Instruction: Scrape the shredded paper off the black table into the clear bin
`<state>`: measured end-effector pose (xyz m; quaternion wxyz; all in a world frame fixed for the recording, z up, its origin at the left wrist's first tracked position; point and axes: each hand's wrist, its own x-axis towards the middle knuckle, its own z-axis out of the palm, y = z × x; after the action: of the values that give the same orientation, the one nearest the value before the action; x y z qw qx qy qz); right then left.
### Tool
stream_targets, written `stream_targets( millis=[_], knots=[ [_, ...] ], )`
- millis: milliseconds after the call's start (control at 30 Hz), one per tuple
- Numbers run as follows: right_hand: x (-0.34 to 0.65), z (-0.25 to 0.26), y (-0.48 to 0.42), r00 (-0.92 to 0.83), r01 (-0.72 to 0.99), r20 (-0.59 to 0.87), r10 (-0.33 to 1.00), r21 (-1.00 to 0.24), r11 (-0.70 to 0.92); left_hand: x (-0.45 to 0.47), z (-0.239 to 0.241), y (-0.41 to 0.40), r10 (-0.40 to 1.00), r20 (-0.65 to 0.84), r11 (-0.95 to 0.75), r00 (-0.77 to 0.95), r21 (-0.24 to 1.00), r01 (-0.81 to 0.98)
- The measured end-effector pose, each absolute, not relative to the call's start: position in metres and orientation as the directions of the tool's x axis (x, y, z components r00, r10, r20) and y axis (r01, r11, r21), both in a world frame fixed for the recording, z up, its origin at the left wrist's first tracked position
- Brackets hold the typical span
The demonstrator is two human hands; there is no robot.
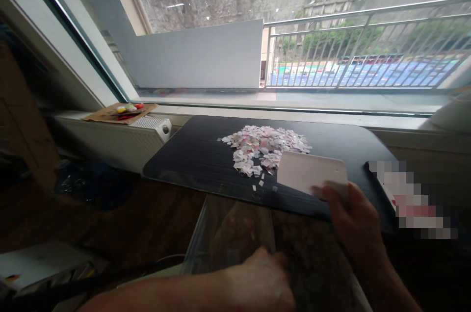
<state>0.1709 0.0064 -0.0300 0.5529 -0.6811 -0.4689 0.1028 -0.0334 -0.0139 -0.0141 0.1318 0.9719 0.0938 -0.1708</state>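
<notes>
My right hand (355, 216) grips a flat, pale rectangular card (309, 172) with rounded corners and a small hole near one end. The card is held just over the front right of a heap of small paper scraps (265, 145), white with pinkish ones among them. A few loose scraps lie in front of the heap. Below the table's front edge is a clear plastic box (198, 241). My left hand (263, 275) is closed at the box's near right side, its fingertips partly hidden.
The heap lies on a dark table (184, 155) against the window. To the left, a radiator (117, 135) carries cardboard (95, 116) with small coloured items. A blurred-out object (408, 194) sits at the table's right end. Dark plastic bags (88, 179) lie on the floor.
</notes>
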Motion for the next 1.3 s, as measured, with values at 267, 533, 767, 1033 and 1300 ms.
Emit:
stream_targets(
  millis=[267, 533, 767, 1033, 1300],
  knots=[
    [0.164, -0.021, 0.008, 0.435, 0.478, 0.314, 0.844, -0.875, 0.079, -0.005, -0.009, -0.012, 0.042, -0.334, -0.965, 0.941, 0.229, 0.125],
    [0.161, -0.021, 0.003, 0.414, 0.431, 0.263, 0.871, -0.900, 0.067, -0.013, -0.021, -0.010, 0.091, -0.188, -0.976, 0.978, 0.176, 0.125],
    [0.161, -0.023, 0.001, 0.438, 0.406, 0.233, 0.868, -0.913, 0.041, -0.014, -0.037, -0.009, 0.080, -0.123, -0.981, 0.989, 0.166, 0.099],
    [0.163, -0.028, -0.004, 0.366, 0.389, 0.252, 0.896, -0.916, 0.099, -0.009, -0.034, -0.008, 0.081, -0.131, -0.970, 0.988, 0.216, 0.108],
    [0.160, -0.016, 0.007, 0.397, 0.421, 0.304, 0.866, -0.899, 0.123, -0.011, -0.018, -0.009, 0.108, -0.272, -0.947, 0.956, 0.265, 0.182]
  ],
)
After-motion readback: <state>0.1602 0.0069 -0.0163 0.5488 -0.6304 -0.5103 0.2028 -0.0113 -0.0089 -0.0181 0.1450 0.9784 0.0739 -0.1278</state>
